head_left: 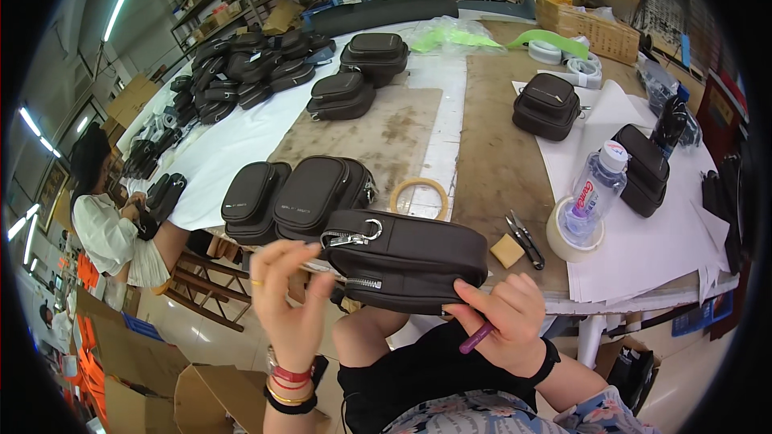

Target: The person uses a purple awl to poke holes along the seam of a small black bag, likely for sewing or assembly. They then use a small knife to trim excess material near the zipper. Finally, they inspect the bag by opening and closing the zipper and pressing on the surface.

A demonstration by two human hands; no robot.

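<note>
A small dark brown zippered bag [410, 253] is held up over the near table edge, tilted, its silver zipper and metal clip [354, 235] toward the left. My right hand [507, 321] grips its lower right corner between thumb and fingers. The same hand also holds a slim purple stick-like tool [476, 337]; its working end is hidden. Beside the bag's zipper end, my left hand [288, 293] has its thumb and fingers apart with nothing visible between them. Just behind stand two similar bags [310, 193] [251, 197].
A tape roll [418, 198], thread snips [524, 239] and a yellowish block [507, 251] lie near the bag. Rightward stand a bottle [593, 189] inside a white roll [563, 245] and more bags [641, 169]. Bags are heaped [241, 72] far left, where a person [112, 225] sits.
</note>
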